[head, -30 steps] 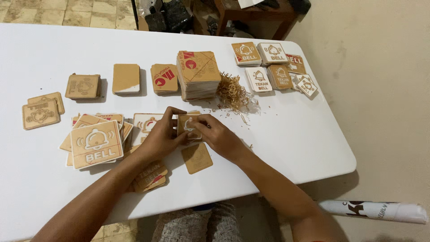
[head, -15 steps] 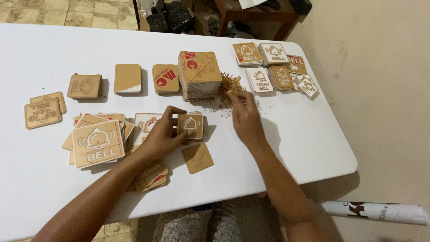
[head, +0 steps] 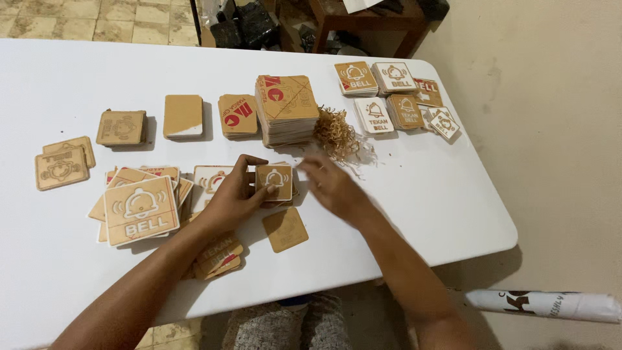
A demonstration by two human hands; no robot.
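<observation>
My left hand (head: 236, 194) grips a small square wooden tile with a white bell picture (head: 274, 181), holding it upright above a few tiles on the white table (head: 421, 194). My right hand (head: 332, 184) hovers just right of that tile, fingers spread and blurred, holding nothing. A heap of thin wood shavings (head: 337, 134) lies just beyond the right hand. A plain brown tile (head: 284, 229) lies flat on the table below both hands.
A tall stack of wooden tiles (head: 286, 109) stands at the back centre, with lower stacks (head: 183, 116) to its left. Larger bell plaques (head: 140, 209) are fanned out at left. More bell tiles (head: 395, 94) lie at back right. A rolled paper (head: 544, 303) lies on the floor.
My right hand let go of the bell tile, reached out to the wood shavings, and has now come back toward the tile. My left hand kept hold of the tile.
</observation>
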